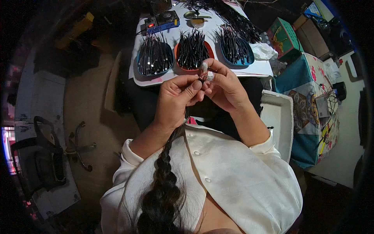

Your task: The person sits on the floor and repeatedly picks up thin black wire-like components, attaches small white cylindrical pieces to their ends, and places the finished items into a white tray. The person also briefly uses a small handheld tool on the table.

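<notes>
One dark cable (201, 80), at near side of white table (261, 69)

The left hand (176, 95) pinches the cable; the right hand (226, 84), with white-wrapped fingertips (210, 76), grips its reddish wires (202, 74). Farther stand three full baskets (212, 50).

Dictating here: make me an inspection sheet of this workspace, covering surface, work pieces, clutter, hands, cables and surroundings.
Surface: white table, carrying a blue-and-black device with a lit red light.
Work pieces: dark wires fill the left blue tray, orange tray and right blue tray.
Clutter: crumpled white tissue beside the right blue tray.
Hands: left hand and right hand meet, fingers pinching a small wire piece with coppery ends.
Cables: tangled cables at right, by the flowered cloth.
Surroundings: black chair at left; green box right of the table.
</notes>
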Motion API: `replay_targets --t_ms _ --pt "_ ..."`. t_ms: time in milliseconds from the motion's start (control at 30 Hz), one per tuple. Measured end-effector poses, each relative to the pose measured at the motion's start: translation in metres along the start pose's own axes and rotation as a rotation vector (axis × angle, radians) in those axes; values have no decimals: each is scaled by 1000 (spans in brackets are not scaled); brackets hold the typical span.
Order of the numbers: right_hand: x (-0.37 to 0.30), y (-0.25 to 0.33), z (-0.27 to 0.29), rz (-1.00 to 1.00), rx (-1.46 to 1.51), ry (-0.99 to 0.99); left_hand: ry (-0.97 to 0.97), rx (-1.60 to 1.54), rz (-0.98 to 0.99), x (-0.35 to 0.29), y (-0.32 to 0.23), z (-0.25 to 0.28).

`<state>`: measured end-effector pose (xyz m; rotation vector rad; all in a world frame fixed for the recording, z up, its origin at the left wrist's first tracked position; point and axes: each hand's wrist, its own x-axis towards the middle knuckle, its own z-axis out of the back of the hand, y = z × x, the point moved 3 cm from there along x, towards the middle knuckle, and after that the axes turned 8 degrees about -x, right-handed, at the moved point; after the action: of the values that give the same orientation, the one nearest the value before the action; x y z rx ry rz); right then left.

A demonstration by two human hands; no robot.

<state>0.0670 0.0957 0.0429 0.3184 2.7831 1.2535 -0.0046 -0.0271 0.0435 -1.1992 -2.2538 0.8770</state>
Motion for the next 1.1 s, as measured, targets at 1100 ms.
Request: replay_targets --t_ms 1100 --pt "5 0 46 -52 -510 -127 -10 346 53 16 7 20"
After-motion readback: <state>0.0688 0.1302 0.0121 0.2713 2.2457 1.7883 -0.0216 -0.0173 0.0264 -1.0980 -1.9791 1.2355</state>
